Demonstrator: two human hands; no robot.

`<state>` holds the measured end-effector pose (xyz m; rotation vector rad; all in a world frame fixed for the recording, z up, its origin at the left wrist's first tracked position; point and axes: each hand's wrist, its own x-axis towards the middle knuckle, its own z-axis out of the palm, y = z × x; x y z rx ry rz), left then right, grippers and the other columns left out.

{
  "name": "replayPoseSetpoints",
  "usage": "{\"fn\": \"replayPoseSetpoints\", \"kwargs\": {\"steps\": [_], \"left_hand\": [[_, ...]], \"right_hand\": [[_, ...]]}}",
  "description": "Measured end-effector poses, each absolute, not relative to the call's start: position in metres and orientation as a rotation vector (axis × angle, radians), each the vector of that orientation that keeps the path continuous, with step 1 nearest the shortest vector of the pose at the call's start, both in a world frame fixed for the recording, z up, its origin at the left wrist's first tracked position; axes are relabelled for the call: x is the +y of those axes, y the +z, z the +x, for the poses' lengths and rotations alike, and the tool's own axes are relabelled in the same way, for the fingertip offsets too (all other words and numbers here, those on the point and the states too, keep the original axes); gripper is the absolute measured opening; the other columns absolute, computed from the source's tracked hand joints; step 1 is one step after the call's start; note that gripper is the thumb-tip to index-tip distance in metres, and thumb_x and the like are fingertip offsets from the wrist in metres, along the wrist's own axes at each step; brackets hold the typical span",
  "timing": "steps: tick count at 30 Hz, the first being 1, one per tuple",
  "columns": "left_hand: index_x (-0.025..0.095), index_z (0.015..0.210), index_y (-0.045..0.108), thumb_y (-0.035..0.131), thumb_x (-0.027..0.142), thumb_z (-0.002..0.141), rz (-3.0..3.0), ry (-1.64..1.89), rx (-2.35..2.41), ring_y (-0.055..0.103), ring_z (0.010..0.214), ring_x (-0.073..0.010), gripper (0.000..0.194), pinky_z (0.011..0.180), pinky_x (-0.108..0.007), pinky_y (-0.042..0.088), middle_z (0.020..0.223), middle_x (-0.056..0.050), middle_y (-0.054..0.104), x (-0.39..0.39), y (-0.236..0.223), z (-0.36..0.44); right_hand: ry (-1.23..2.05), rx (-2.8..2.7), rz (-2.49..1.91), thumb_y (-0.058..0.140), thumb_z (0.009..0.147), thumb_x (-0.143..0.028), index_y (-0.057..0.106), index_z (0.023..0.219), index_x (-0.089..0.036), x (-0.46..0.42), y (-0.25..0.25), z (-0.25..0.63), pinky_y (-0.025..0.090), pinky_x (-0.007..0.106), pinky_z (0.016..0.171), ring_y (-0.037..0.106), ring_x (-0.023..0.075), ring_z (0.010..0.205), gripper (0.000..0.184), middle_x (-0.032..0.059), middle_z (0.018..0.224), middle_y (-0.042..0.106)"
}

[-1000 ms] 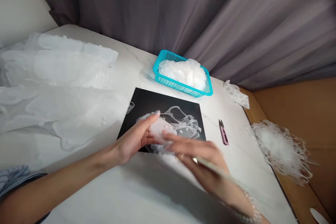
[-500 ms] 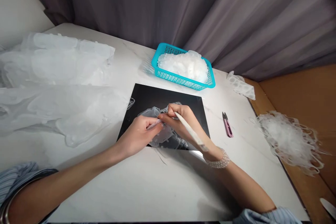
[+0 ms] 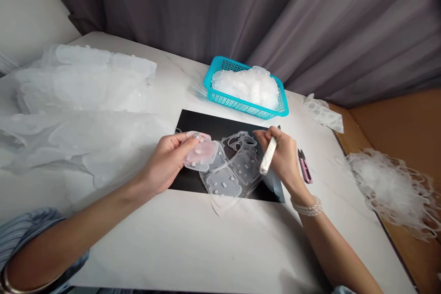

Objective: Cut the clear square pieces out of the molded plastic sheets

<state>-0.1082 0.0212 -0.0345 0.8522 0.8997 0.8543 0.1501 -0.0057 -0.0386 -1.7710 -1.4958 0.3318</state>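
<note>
In my left hand (image 3: 160,165) a translucent, squarish moulded piece (image 3: 203,152) with small raised pegs is pinched between thumb and fingers. It is raised over a black mat (image 3: 193,121). My right hand (image 3: 285,161) is closed round a slim stick-like tool (image 3: 268,156) wrapped in white, its near end pointing toward me; the working tip is hidden. Beneath and between the hands lies a clear moulded sheet (image 3: 223,183) on the mat, with similar squarish pieces and thin looping edges. Part of it hangs past the mat's front edge.
A turquoise basket (image 3: 244,106) heaped with translucent pieces stands behind the mat. Stacked translucent sheets (image 3: 86,87) cover the left side. Pink-handled thread snips (image 3: 305,167) lie right of my right hand. A pile of looping scraps (image 3: 389,188) sits at the right table edge, a small sheet (image 3: 324,115) behind it.
My hands, close together before, have moved apart. My left hand has drawn the translucent piece up and left, and my right hand has gone right with the tool, uncovering the sheet.
</note>
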Motion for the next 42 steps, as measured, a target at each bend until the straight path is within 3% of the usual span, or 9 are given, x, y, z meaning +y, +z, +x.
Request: {"fn": "replayPoseSetpoints", "kwargs": {"steps": [5,9,14,21,29,31,34,36,42], "left_hand": [[0.021,0.106,0.075,0.069,0.032,0.087,0.825,0.767,0.816,0.065,0.081,-0.0125,0.023,0.071,-0.021,0.050,0.090,-0.003,0.075,0.014,-0.027,-0.108],[0.025,0.114,0.072,0.066,0.031,0.090,0.805,0.703,0.725,0.068,0.087,-0.0139,0.026,0.076,-0.023,0.053,0.101,-0.004,0.076,0.011,-0.026,-0.111],[0.023,0.116,0.072,0.062,0.025,0.092,0.732,0.662,0.628,0.068,0.093,-0.0148,0.026,0.080,-0.023,0.056,0.105,-0.005,0.075,0.011,-0.028,-0.113],[0.018,0.114,0.072,0.056,0.018,0.094,0.623,0.654,0.582,0.070,0.090,-0.0166,0.027,0.078,-0.026,0.059,0.101,-0.008,0.076,0.013,-0.027,-0.112],[0.016,0.119,0.068,0.055,0.017,0.092,0.595,0.674,0.672,0.070,0.090,-0.0199,0.031,0.076,-0.030,0.060,0.104,-0.011,0.074,0.016,-0.027,-0.112],[0.016,0.123,0.066,0.052,0.018,0.093,0.590,0.659,0.686,0.070,0.094,-0.0214,0.033,0.075,-0.030,0.060,0.112,-0.013,0.072,0.016,-0.027,-0.112],[0.017,0.128,0.062,0.050,0.029,0.096,0.599,0.618,0.695,0.069,0.104,-0.0269,0.036,0.082,-0.038,0.060,0.133,-0.015,0.061,0.017,-0.027,-0.114],[0.018,0.123,0.064,0.053,0.041,0.095,0.682,0.576,0.688,0.072,0.097,-0.0287,0.039,0.083,-0.041,0.060,0.138,-0.016,0.058,0.018,-0.027,-0.115],[0.018,0.100,0.074,0.072,0.035,0.084,0.869,0.486,0.828,0.073,0.066,-0.0173,0.024,0.060,-0.023,0.059,0.078,-0.005,0.074,0.020,-0.032,-0.118]], "right_hand": [[0.672,-1.415,-1.570,0.067,0.086,-0.038,0.035,0.066,-0.023,-0.018,-0.007,0.111,0.049,0.033,0.072,0.068,0.0223,0.085,0.041,0.0089,0.095,0.074],[1.260,-1.251,-1.335,0.077,0.078,-0.033,0.033,0.066,-0.023,-0.030,0.002,0.085,0.051,0.032,0.074,0.069,0.0209,0.085,0.047,0.0056,0.089,0.076],[1.377,-1.080,-1.195,0.076,0.080,-0.023,0.028,0.061,-0.021,-0.028,-0.011,0.084,0.048,0.025,0.070,0.066,0.0141,0.077,0.052,0.0022,0.083,0.074],[1.213,-1.155,-1.281,0.073,0.083,-0.025,0.029,0.062,-0.022,-0.028,-0.014,0.086,0.052,0.029,0.075,0.070,0.0189,0.087,0.049,0.0037,0.087,0.076],[0.569,-2.185,-1.017,0.066,0.085,-0.010,0.045,0.071,-0.023,-0.044,-0.007,0.097,0.051,0.046,0.097,0.056,0.0287,0.128,0.028,0.0071,0.134,0.064],[0.513,-2.293,-0.967,0.060,0.087,-0.006,0.048,0.070,-0.022,-0.044,-0.015,0.096,0.051,0.046,0.095,0.056,0.0289,0.128,0.026,0.0061,0.128,0.068],[0.640,-1.961,-1.167,0.060,0.089,-0.012,0.038,0.059,-0.020,-0.041,-0.026,0.093,0.054,0.032,0.070,0.071,0.0216,0.088,0.038,0.0033,0.092,0.076],[0.861,-1.558,-1.318,0.067,0.087,-0.021,0.029,0.057,-0.021,-0.037,-0.027,0.092,0.049,0.027,0.058,0.065,0.0147,0.066,0.048,0.0003,0.071,0.069],[1.297,-0.984,-1.273,0.079,0.076,-0.027,0.024,0.058,-0.021,-0.025,-0.017,0.099,0.050,0.025,0.062,0.053,0.0095,0.058,0.057,-0.0060,0.056,0.047]]}}
